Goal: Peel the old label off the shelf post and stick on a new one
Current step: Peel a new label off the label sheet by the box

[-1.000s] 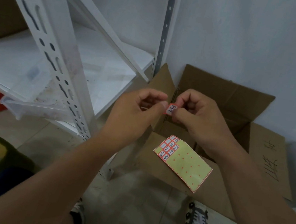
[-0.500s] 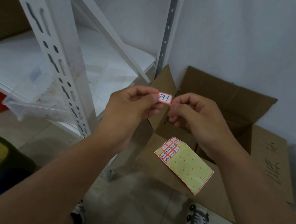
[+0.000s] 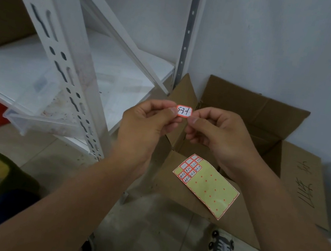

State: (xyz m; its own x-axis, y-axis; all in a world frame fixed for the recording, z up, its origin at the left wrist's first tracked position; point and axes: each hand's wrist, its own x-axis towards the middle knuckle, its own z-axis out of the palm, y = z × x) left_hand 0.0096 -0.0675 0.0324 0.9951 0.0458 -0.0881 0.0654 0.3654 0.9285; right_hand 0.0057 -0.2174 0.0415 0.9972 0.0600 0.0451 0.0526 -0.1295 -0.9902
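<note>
Since the earlier frames the small label (image 3: 184,112) is turning from edge-on to face the camera, and the two hands are drawing slightly apart so it is now spanning the gap between them. The left hand (image 3: 145,126) is pinching the label's left edge between thumb and forefinger; the right hand (image 3: 219,136) is pinching its right edge the same way, so each grip is grasping the label. The label is hanging in mid-air, in front of the open cardboard box (image 3: 258,122) and to the right of the near shelf post (image 3: 62,61), not touching either.

Below the hands, the label sheet (image 3: 211,187) is lying on a flap of the box, with most of its spaces bare and a few labels remaining at its far left corner.

As for progress, the label, with handwritten marks and a red border, looks like a fresh one taken from the sheet, so the task seems to be in its second half. No old label is showing on the visible part of the post, though I cannot tell whether one is hiding elsewhere. What is left, in my judgement, is carrying the label leftward to the post and pressing it flat.
</note>
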